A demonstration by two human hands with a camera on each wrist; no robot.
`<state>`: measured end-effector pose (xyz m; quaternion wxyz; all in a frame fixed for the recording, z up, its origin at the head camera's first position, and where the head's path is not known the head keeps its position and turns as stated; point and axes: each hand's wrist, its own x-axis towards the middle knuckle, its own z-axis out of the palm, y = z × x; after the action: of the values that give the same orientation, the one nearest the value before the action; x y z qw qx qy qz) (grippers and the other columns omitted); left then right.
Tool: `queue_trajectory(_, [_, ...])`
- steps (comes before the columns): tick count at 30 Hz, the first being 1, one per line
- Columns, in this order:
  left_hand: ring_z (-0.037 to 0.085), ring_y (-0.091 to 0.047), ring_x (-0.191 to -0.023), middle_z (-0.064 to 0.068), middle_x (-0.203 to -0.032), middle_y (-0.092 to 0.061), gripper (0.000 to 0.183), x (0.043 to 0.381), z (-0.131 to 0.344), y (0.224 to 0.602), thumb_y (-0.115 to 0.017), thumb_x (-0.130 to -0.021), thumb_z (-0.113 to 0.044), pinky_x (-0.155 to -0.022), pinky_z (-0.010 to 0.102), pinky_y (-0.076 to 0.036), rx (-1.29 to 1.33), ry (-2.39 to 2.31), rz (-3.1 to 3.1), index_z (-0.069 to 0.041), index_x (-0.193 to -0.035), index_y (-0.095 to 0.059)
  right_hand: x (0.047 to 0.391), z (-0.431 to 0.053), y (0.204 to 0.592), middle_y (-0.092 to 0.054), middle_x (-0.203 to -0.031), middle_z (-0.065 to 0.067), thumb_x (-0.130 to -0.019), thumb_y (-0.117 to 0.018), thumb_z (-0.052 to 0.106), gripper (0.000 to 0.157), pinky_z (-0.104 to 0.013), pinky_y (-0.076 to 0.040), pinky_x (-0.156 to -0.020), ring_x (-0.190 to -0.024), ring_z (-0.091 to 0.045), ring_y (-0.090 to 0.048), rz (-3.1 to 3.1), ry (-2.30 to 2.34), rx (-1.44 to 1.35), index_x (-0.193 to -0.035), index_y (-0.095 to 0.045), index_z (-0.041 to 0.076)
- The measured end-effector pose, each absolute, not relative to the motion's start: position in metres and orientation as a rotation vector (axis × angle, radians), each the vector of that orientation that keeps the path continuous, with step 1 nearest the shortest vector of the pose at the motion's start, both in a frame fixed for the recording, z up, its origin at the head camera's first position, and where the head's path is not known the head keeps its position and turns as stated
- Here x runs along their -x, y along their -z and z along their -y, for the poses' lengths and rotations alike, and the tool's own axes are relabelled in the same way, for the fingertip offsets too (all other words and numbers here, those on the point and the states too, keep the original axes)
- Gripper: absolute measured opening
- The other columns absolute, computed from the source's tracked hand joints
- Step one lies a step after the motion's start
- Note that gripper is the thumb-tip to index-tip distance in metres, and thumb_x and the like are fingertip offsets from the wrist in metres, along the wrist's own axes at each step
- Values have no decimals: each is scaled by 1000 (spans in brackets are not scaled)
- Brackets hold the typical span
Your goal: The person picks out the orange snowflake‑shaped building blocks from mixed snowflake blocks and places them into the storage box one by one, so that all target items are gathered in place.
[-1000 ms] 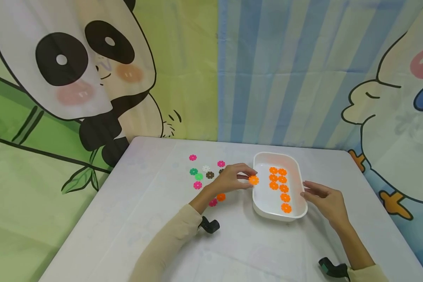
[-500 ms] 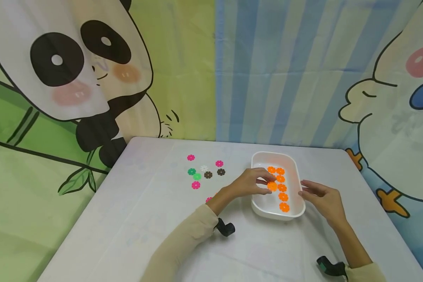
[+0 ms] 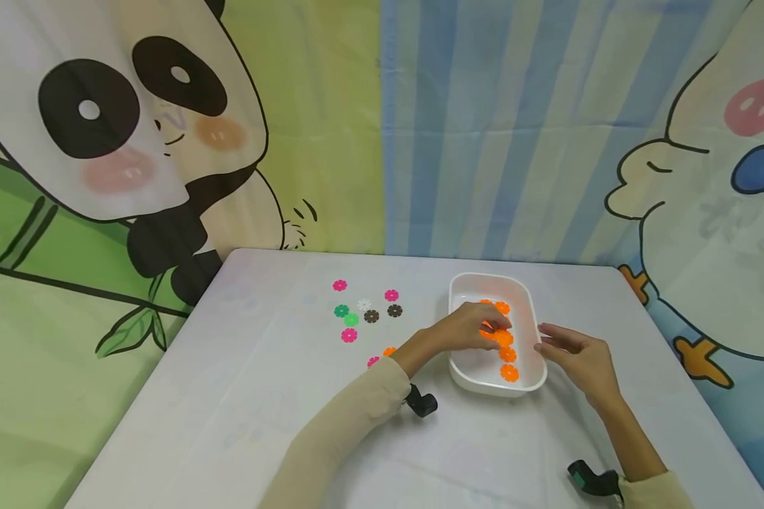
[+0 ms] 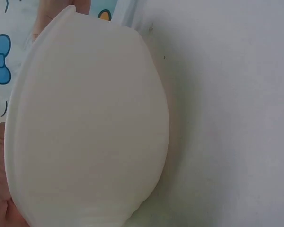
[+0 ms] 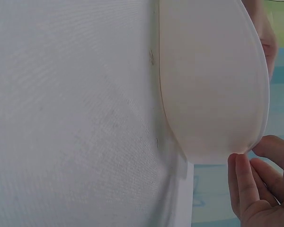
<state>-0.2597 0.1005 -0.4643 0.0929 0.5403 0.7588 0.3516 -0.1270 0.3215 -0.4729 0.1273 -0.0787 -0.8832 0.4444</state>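
Observation:
My left hand (image 3: pixel 463 329) reaches over the left rim into a white plastic tray (image 3: pixel 484 386). Its thumb and fingers pinch an orange flower-shaped disc (image 3: pixel 504 338) close over other orange discs (image 3: pixel 508 372) set in rows inside. Part of those rows is hidden behind the fingers. At the tray's right side, my right hand (image 3: pixel 579 362) holds the rim between thumb and fingertips. The right wrist view shows that grip at the tray's corner, thumb at the rim and fingers (image 5: pixel 246 182) under it. In the left wrist view the tray wall (image 4: pixel 90 118) hides the left fingertips.
Left of the tray, loose flower-shaped discs lie on the white table: pink (image 3: pixel 349 335), green (image 3: pixel 341 311), light green (image 3: pixel 351 320), white (image 3: pixel 364 305) and brown (image 3: pixel 395 310). An orange one (image 3: pixel 390 351) is partly behind the left forearm. A cartoon-print curtain (image 3: pixel 484 127) hangs behind.
My left hand has moved right, from the tray's left rim to over the rows inside, carrying the orange disc. The right hand keeps its hold on the rim. The head view has shifted slightly.

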Motion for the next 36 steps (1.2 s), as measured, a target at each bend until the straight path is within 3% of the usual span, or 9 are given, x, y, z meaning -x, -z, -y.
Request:
queue_trajectory(16, [8, -57, -104, -3, -113, -67, 33, 265, -110, 465, -75, -85, -9, -95, 10, -36, -1684, -483, -2369, -10, -118, -70, 126, -318, 467, -65, -123, -14, -86, -75, 37, 54, -8, -46, -76, -90, 12, -57, 2565, -1315, 233, -129, -63, 5])
queue_trajectory(25, [7, -53, -95, -7, -105, -66, 31, 265, -115, 467, -75, -85, -9, -88, 10, -39, -1588, -386, -2374, -14, -115, -71, 126, -319, 470, -65, -123, -14, -86, -74, 40, 56, -10, -47, -77, -92, 8, -59, 2576, -1295, 261, -129, -63, 6])
queue_trajectory(33, [8, -52, -93, -8, -100, -64, 30, 263, -117, 466, -77, -84, -11, -85, 11, -39, -1604, -292, -2405, -14, -114, -72, 126, -319, 469, -65, -124, -13, -87, -73, 39, 56, -11, -47, -78, -102, -15, -65, 2593, -1283, 275, -130, -63, 6])
queue_trajectory(36, [8, -52, -91, -6, -99, -64, 30, 263, -117, 466, -78, -83, -12, -83, 12, -40, -1622, -263, -2411, -13, -113, -72, 126, -319, 470, -65, -124, -12, -86, -73, 40, 56, -10, -47, -78, -101, -10, -65, 2594, -1278, 281, -130, -63, 7])
